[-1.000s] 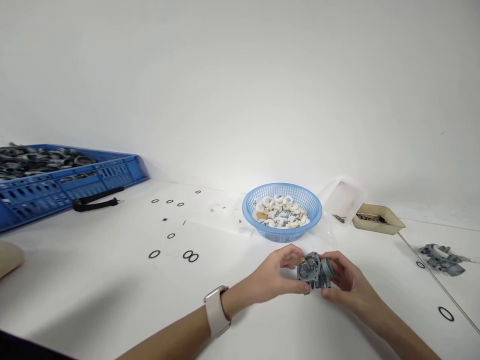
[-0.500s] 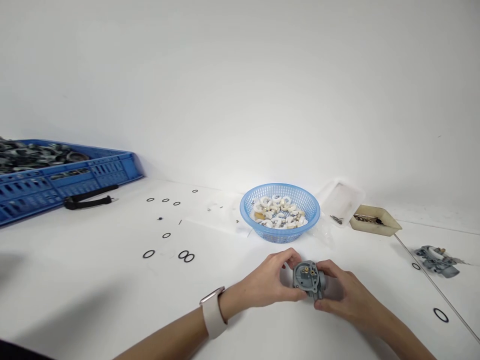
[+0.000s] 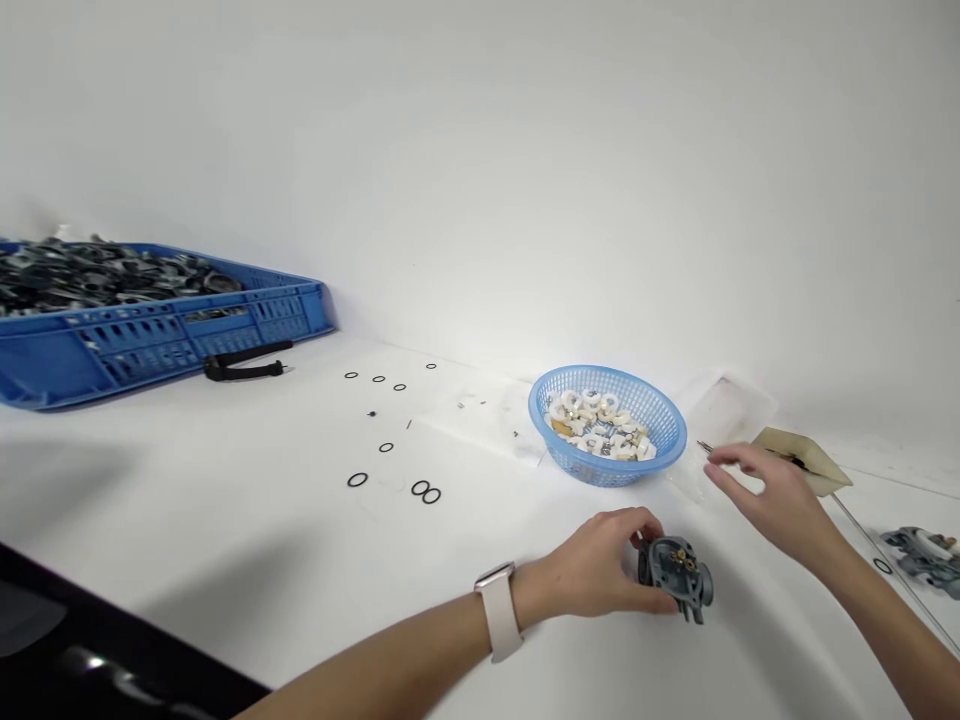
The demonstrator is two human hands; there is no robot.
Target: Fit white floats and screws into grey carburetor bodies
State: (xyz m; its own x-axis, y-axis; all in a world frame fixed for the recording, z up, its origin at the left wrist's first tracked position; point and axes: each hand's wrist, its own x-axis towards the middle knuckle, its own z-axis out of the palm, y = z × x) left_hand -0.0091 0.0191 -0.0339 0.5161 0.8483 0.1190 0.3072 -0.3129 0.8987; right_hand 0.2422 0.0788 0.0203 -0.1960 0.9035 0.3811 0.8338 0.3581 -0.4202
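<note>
My left hand [image 3: 604, 570], with a pale watch on its wrist, grips a small grey metal carburetor body [image 3: 679, 575] with brass fittings, held on the white table [image 3: 225, 520] near the front. My right hand [image 3: 772, 495] is off the part and reaches toward the back right, fingers stretched out and empty, near a clear plastic tray [image 3: 731, 410] with small pins. A blue round basket [image 3: 607, 425] of white and tan float parts stands just behind the carburetor body.
A large blue crate [image 3: 150, 320] of grey metal parts stands at the far left, a black tool [image 3: 244, 368] lying beside it. Several black O-rings [image 3: 424, 492] lie scattered mid-table. A tan tray [image 3: 806, 455] and another carburetor body [image 3: 926, 550] sit at the right.
My right hand let go of the carburetor body and moved up and right toward the trays. My left hand keeps the part. The view has shifted left.
</note>
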